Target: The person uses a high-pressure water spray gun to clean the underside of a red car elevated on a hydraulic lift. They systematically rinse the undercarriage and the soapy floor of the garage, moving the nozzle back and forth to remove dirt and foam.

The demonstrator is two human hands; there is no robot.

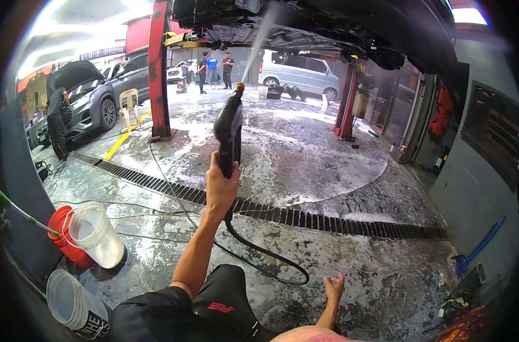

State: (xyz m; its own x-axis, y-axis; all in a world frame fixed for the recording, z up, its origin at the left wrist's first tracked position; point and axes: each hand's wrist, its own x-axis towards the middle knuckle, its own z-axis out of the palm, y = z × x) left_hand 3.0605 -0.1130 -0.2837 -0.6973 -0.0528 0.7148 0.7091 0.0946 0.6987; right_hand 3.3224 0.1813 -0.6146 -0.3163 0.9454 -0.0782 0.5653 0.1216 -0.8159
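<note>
My left hand is wrapped round the grip of a black pressure washer gun, held up with its yellow-brown nozzle pointing upward. A white spray shoots from the nozzle to the dark underside of a raised vehicle. From the gun's grip a black hose drops and loops over the wet floor. My right hand is held low at the right, fingers apart, with nothing in it.
Red lift posts flank the foamy floor, and a drain grate crosses it. Buckets stand at left. A grey car, a plastic chair, a van and several people are farther back.
</note>
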